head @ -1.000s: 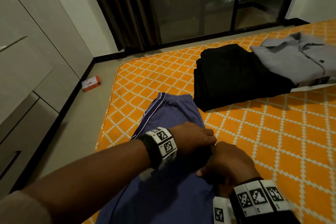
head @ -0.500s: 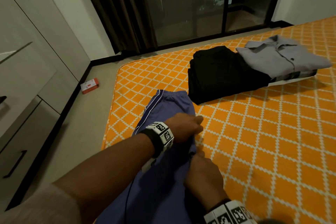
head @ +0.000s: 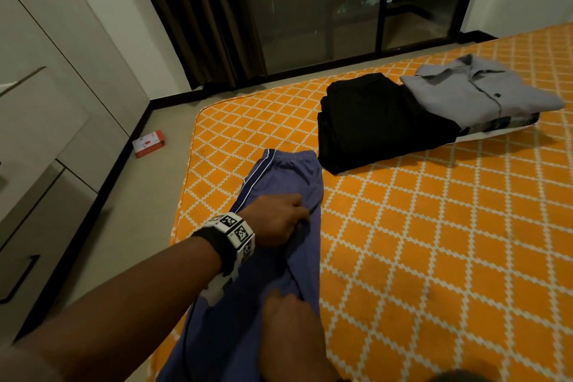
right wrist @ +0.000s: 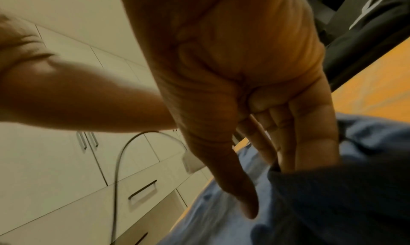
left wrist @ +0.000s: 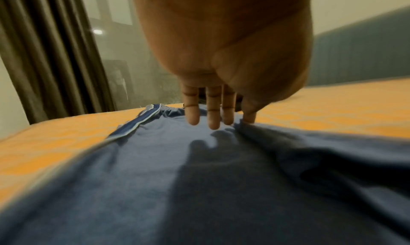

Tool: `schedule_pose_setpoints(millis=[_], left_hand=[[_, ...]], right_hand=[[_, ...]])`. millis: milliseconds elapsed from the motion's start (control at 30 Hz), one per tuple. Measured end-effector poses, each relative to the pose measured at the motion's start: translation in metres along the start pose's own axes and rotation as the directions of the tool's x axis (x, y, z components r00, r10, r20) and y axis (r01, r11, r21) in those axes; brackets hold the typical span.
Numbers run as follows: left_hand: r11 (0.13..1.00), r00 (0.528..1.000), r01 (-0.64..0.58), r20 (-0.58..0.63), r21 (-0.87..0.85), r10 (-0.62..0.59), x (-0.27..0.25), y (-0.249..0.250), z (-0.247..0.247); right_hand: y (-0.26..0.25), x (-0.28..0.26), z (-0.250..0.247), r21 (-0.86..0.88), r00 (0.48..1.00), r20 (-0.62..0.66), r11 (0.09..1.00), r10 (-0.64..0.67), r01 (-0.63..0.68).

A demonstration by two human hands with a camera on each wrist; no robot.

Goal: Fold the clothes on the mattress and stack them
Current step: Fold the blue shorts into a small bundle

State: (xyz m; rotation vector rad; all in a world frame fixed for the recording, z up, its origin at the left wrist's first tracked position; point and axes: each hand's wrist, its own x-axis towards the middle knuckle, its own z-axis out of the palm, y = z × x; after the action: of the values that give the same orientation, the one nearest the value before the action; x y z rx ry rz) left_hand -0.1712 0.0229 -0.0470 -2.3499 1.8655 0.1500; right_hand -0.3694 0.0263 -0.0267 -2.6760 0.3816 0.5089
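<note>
Head view: left hand [head: 276, 220] and right hand [head: 291, 329] press straight fingers [left wrist: 214, 112] onto blue trousers [head: 285, 177] on the mattress [head: 434, 242].

No words, brands or numbers can be read. The wristband [head: 231, 226] behind the left hand [head: 276, 217] bears only black-and-white square code patterns, and the printing on the small red-and-white box [head: 148, 143] on the floor is too small to read.

A small red-and-white box [head: 148, 143], its print too small to read, lies on the grey floor [head: 124, 242] near the white cabinets [head: 46, 108]. A dark curtain [head: 201, 15] hangs beside the sliding glass door [head: 319, 3].
</note>
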Motion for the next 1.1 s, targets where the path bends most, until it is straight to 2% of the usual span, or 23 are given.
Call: schedule_pose_setpoints(millis=[33, 67, 100, 133, 167, 200, 233, 300, 333, 367, 500, 567, 600, 700, 767, 833, 900, 933, 1000, 1033, 1100], left_hand=[[0.996, 0.996, 0.081, -0.044, -0.035, -0.083, -0.005, 0.008, -0.001], [0.983, 0.981, 0.169, -0.079, -0.077, -0.175, -0.011, 0.018, 0.0], [0.956, 0.958, 0.259, -0.091, -0.141, -0.273, -0.018, 0.03, 0.002], [0.912, 0.927, 0.343, -0.074, -0.222, -0.367, -0.025, 0.041, 0.006], [0.854, 0.893, 0.418, -0.032, -0.31, -0.449, -0.032, 0.05, 0.01], [0.785, 0.857, 0.481, 0.022, -0.391, -0.515, -0.04, 0.057, 0.016], [0.708, 0.821, 0.531, 0.076, -0.466, -0.566, -0.047, 0.061, 0.022], [0.563, 0.758, 0.593, 0.164, -0.576, -0.631, -0.063, 0.068, 0.031], [0.503, 0.738, 0.609, 0.206, -0.613, -0.643, -0.071, 0.072, 0.036], [0.447, 0.724, 0.62, 0.251, -0.645, -0.643, -0.079, 0.078, 0.039], [0.187, 0.702, 0.575, 0.362, -0.797, -0.614, -0.093, 0.098, 0.051], [0.084, 0.713, 0.506, 0.362, -0.858, -0.601, -0.091, 0.106, 0.051], [0.074, 0.735, 0.462, 0.334, -0.884, -0.59, -0.089, 0.111, 0.048], [0.108, 0.83, 0.339, 0.243, -0.935, -0.502, -0.085, 0.121, 0.042], [0.183, 0.906, 0.268, 0.183, -0.946, -0.381, -0.083, 0.123, 0.044], [0.274, 0.945, 0.226, 0.141, -0.935, -0.296, -0.084, 0.121, 0.043], [0.341, 0.963, 0.201, 0.122, -0.918, -0.238, -0.087, 0.124, 0.038], [0.401, 0.978, 0.15, 0.076, -0.904, -0.195, -0.088, 0.129, 0.034], [0.577, 0.998, 0.011, -0.028, -0.817, -0.059, -0.091, 0.147, 0.03], [0.653, 0.998, -0.048, -0.061, -0.755, 0.004, -0.094, 0.155, 0.031], [0.815, 0.997, -0.065, -0.063, -0.576, 0.035, -0.097, 0.168, 0.042]], right_hand=[[0.005, 0.001, 0.006, 0.005, 0.999, -0.003, 0.999, 0.04, -0.04], [0.01, 0.0, 0.008, 0.031, 0.992, -0.064, 0.994, 0.109, -0.107], [0.015, -0.008, -0.003, 0.144, 0.979, -0.071, 0.973, 0.192, -0.18], [0.021, -0.013, -0.003, 0.207, 0.976, 0.019, 0.954, 0.217, -0.216], [0.027, -0.015, -0.003, 0.185, 0.97, -0.03, 0.955, 0.241, -0.231], [0.032, -0.015, 0.001, 0.161, 0.974, -0.027, 0.963, 0.223, -0.216], [0.039, -0.013, 0.002, 0.141, 0.98, 0.031, 0.97, 0.197, -0.199], [0.059, -0.012, -0.009, 0.099, 0.992, 0.098, 0.991, 0.079, -0.088], [0.069, -0.014, -0.017, 0.114, 0.997, 0.059, 0.992, 0.041, -0.048], [0.077, -0.013, -0.023, 0.116, 0.997, 0.052, 0.991, 0.055, -0.061], [0.097, -0.009, -0.039, 0.18, 0.982, 0.095, 0.968, 0.161, -0.176], [0.096, -0.006, -0.038, 0.203, 0.98, 0.112, 0.962, 0.163, -0.183], [0.094, -0.005, -0.035, 0.222, 0.982, 0.112, 0.96, 0.151, -0.173], [0.092, 0.001, -0.029, 0.358, 0.986, 0.074, 0.919, 0.147, -0.164], [0.099, 0.006, -0.03, 0.441, 0.978, 0.076, 0.873, 0.195, -0.209], [0.106, 0.009, -0.035, 0.527, 0.961, 0.109, 0.805, 0.253, -0.272], [0.113, 0.016, -0.04, 0.604, 0.958, 0.093, 0.749, 0.273, -0.272], [0.115, 0.019, -0.042, 0.646, 0.957, 0.061, 0.72, 0.283, -0.254], [0.116, 0.027, -0.041, 0.721, 0.945, 0.001, 0.655, 0.326, -0.227], [0.118, 0.033, -0.037, 0.722, 0.932, -0.034, 0.654, 0.36, -0.227], [0.123, 0.041, -0.03, 0.601, 0.919, -0.087, 0.756, 0.384, -0.259]])
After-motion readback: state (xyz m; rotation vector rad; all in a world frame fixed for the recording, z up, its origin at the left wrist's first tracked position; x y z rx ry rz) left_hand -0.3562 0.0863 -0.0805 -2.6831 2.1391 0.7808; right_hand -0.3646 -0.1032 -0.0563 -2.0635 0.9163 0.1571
